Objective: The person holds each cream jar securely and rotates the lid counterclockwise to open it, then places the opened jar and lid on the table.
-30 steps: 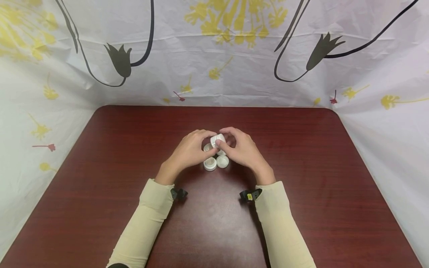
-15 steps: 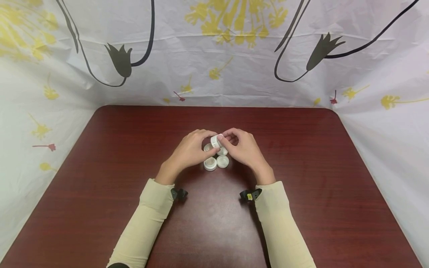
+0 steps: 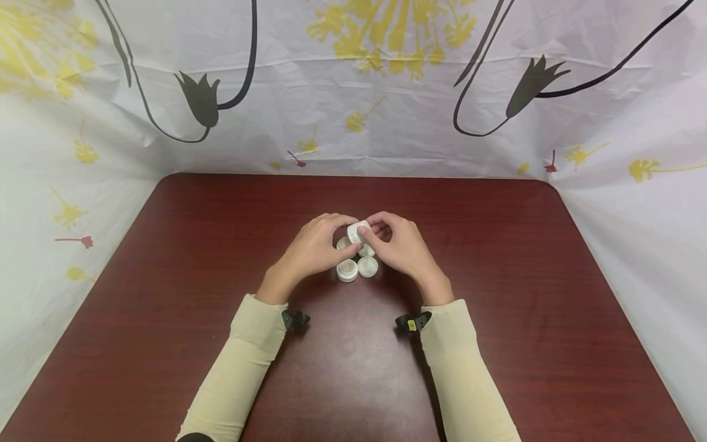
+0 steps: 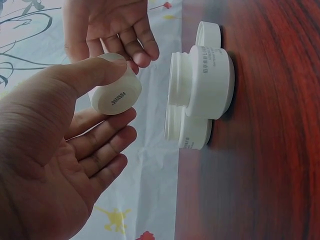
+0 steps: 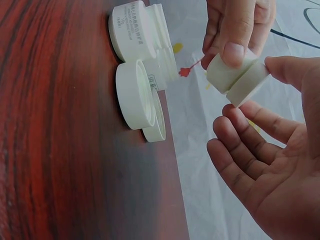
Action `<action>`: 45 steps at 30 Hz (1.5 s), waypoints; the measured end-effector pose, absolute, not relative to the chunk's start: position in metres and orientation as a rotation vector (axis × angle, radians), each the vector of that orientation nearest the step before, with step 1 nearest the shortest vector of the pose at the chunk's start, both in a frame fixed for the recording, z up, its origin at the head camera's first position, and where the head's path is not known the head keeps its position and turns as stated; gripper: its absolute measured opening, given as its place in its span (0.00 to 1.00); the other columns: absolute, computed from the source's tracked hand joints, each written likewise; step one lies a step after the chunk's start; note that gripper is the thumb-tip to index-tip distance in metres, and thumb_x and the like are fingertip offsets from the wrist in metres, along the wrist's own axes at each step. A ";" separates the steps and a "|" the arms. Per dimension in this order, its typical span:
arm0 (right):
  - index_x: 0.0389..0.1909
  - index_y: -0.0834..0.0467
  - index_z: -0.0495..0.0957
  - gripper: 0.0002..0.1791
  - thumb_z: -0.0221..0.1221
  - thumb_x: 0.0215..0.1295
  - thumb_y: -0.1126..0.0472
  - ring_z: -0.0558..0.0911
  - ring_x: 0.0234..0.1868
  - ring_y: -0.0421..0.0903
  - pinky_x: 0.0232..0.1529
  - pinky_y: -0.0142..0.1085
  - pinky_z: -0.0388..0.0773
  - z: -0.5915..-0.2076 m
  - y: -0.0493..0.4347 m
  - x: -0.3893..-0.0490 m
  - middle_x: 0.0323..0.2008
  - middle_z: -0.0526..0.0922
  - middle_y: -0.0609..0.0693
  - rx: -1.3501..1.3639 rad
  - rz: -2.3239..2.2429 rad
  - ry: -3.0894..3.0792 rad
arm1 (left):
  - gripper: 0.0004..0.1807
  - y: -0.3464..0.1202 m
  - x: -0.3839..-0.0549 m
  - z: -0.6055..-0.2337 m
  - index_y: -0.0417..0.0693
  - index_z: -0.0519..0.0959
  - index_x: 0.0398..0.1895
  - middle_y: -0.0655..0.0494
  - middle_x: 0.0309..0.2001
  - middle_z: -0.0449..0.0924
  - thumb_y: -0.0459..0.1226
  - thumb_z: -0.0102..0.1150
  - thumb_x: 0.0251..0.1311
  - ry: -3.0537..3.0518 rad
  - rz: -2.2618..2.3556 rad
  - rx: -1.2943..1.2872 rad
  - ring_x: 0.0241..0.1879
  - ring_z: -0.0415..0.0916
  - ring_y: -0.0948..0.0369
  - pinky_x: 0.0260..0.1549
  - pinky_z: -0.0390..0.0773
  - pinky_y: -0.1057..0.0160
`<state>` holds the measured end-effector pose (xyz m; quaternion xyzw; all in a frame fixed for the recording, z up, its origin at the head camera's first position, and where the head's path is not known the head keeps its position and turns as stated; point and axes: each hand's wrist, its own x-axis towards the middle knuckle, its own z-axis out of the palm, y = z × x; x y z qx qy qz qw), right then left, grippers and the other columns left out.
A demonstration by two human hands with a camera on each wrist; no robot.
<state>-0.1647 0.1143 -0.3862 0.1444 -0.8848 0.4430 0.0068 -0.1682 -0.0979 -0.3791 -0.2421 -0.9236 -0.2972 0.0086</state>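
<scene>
A small white cream jar (image 5: 229, 71) is held above the table between both hands. My left hand (image 3: 319, 245) grips the jar's body, thumb on one side and fingers on the other. On its other end sits a white lid (image 5: 248, 84), which my right hand (image 3: 405, 245) pinches between thumb and fingertips. A narrow groove shows between lid and body in the right wrist view. Beneath the hands stand two uncapped white jars, a nearer jar (image 3: 347, 271) and a farther jar (image 4: 194, 131). Beside them lie a nearer loose lid (image 3: 367, 266) and a second lid (image 5: 157, 120), partly hidden.
The dark red wooden table (image 3: 166, 344) extends around the hands. A white patterned cloth (image 3: 409, 141) hangs along its back and sides. Dark wrist cameras, one a left wrist device (image 3: 296, 320), sit at both cuffs.
My right fingers and thumb have shifted around the lid, and the fingers have drawn in since a second ago. The held jar tilts slightly differently. My left hand stays in place.
</scene>
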 end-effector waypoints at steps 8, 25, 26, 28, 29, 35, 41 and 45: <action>0.53 0.58 0.84 0.15 0.65 0.72 0.53 0.89 0.43 0.49 0.52 0.44 0.86 -0.387 0.114 -0.164 0.43 0.89 0.54 0.499 1.416 -2.756 | 0.27 -0.098 -0.168 -0.380 0.49 0.83 0.64 0.53 0.60 0.87 0.48 0.72 0.64 -2.889 -0.909 -0.758 0.62 0.81 0.52 0.63 0.79 0.48; 0.51 0.56 0.85 0.21 0.62 0.74 0.43 0.89 0.41 0.47 0.47 0.41 0.81 -0.383 0.115 -0.164 0.41 0.90 0.52 0.402 1.357 -2.816 | 0.27 -0.097 -0.167 -0.380 0.50 0.83 0.64 0.53 0.59 0.87 0.49 0.72 0.64 -2.869 -0.900 -0.757 0.61 0.81 0.52 0.63 0.79 0.48; 0.51 0.56 0.85 0.20 0.62 0.74 0.43 0.88 0.41 0.47 0.47 0.41 0.81 -0.383 0.115 -0.164 0.41 0.90 0.52 0.402 1.357 -2.817 | 0.27 -0.097 -0.167 -0.380 0.50 0.83 0.64 0.53 0.59 0.87 0.49 0.72 0.64 -2.870 -0.900 -0.756 0.61 0.81 0.52 0.63 0.79 0.48; 0.51 0.55 0.85 0.20 0.62 0.74 0.44 0.88 0.40 0.47 0.47 0.41 0.81 -0.384 0.115 -0.164 0.41 0.90 0.52 0.402 1.361 -2.816 | 0.27 -0.097 -0.167 -0.381 0.50 0.83 0.64 0.53 0.59 0.87 0.49 0.72 0.64 -2.870 -0.903 -0.757 0.61 0.81 0.52 0.63 0.79 0.48; 0.51 0.55 0.85 0.19 0.63 0.74 0.44 0.88 0.40 0.47 0.46 0.40 0.81 -0.383 0.115 -0.164 0.41 0.90 0.52 0.401 1.365 -2.815 | 0.27 -0.097 -0.168 -0.381 0.49 0.83 0.64 0.53 0.59 0.87 0.49 0.72 0.64 -2.871 -0.907 -0.757 0.61 0.81 0.52 0.62 0.79 0.48; 0.52 0.55 0.85 0.18 0.64 0.73 0.46 0.88 0.40 0.47 0.47 0.41 0.83 -0.384 0.115 -0.164 0.41 0.90 0.52 0.417 1.380 -2.811 | 0.27 -0.097 -0.168 -0.381 0.49 0.83 0.64 0.53 0.59 0.87 0.48 0.71 0.64 -2.882 -0.918 -0.755 0.61 0.81 0.51 0.62 0.80 0.48; 0.53 0.55 0.84 0.18 0.64 0.72 0.48 0.88 0.40 0.47 0.47 0.40 0.83 -0.384 0.116 -0.164 0.42 0.89 0.52 0.434 1.391 -2.809 | 0.27 -0.097 -0.168 -0.380 0.49 0.83 0.64 0.53 0.59 0.87 0.48 0.72 0.64 -2.880 -0.913 -0.755 0.61 0.81 0.51 0.62 0.80 0.48; 0.53 0.56 0.85 0.17 0.65 0.73 0.48 0.89 0.40 0.47 0.47 0.40 0.83 -0.384 0.116 -0.164 0.41 0.90 0.52 0.439 1.387 -2.807 | 0.27 -0.096 -0.167 -0.380 0.48 0.83 0.64 0.52 0.59 0.87 0.48 0.72 0.64 -2.875 -0.915 -0.759 0.61 0.82 0.50 0.62 0.80 0.47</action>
